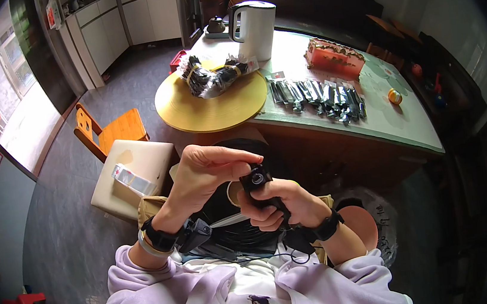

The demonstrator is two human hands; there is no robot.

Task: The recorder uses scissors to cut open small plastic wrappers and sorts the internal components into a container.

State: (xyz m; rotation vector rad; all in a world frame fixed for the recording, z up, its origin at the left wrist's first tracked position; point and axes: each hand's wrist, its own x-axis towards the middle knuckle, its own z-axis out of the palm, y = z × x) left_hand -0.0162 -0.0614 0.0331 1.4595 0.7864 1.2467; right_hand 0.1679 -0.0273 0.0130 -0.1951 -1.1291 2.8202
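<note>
Gripping a small black handheld object with a pale ring (254,178) mid-frame, head view: right hand's (282,200) fingers are curled snugly around it. Left hand's (201,172) are bent, tips at its top, can't tell if pinching. Black-and-clear packet bundles (194,76) sit on the round yellow board (209,112), upper centre.
</note>
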